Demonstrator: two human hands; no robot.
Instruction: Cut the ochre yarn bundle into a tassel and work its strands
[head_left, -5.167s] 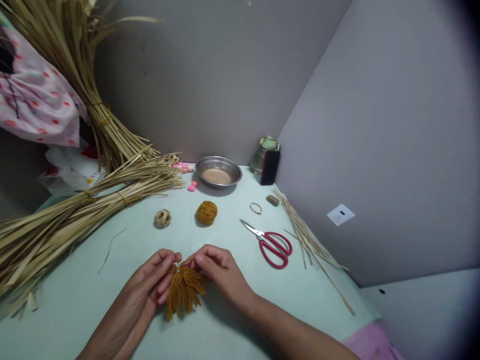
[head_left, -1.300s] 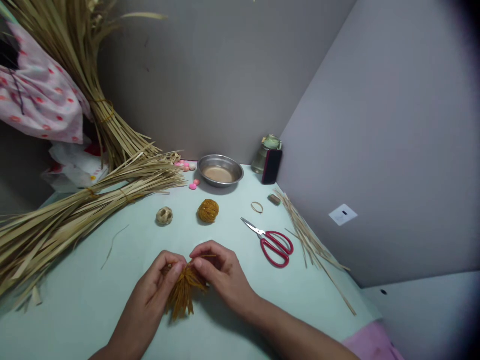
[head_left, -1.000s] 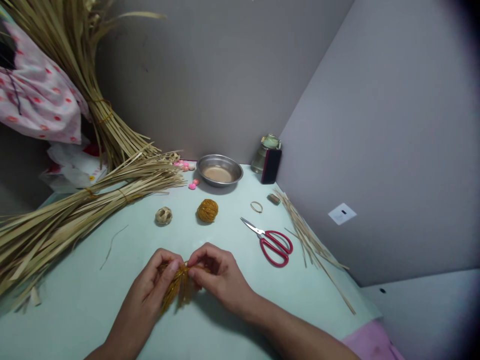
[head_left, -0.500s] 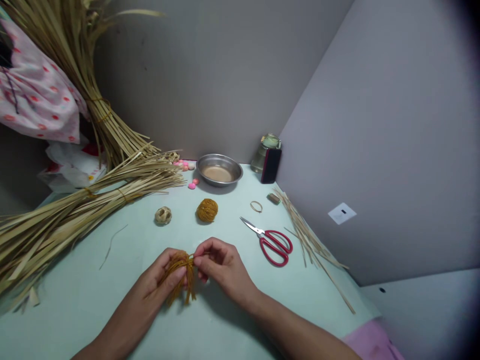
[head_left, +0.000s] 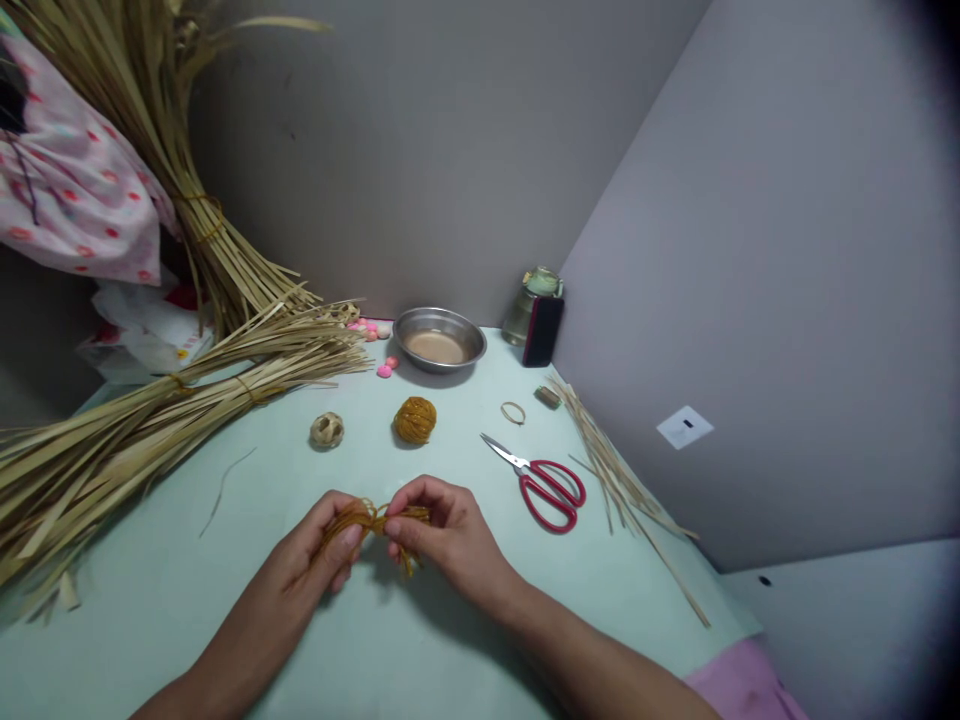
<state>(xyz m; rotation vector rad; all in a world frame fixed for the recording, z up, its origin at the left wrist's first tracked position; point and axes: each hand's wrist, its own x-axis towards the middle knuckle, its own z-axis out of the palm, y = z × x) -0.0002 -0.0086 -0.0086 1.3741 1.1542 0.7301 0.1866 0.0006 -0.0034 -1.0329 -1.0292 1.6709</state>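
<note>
Both my hands meet over the near middle of the pale green table (head_left: 450, 660). Between them is a small bundle of mustard-yellow yarn strands (head_left: 373, 520), lying roughly crosswise. My left hand (head_left: 322, 545) pinches its left end with thumb and fingers closed. My right hand (head_left: 439, 535) is curled round its right end, and a few strands hang below the fingers. A ball of the same yellow yarn (head_left: 415, 419) lies further back, beside a small ball of pale twine (head_left: 326, 430).
Red-handled scissors (head_left: 544, 487) lie right of my hands. Thin straw strips (head_left: 615, 480) run along the right wall. Big bundles of dried leaf strips (head_left: 150, 420) cover the left. At the back stand a steel bowl (head_left: 439, 342), a jar (head_left: 534, 305), pink beads (head_left: 386, 368) and a small ring (head_left: 513, 412).
The yarn bundle hung down like a tassel between my hands; now it is turned crosswise and bunched up, with most strands gathered inside my fingers. My hands stayed in the same spot.
</note>
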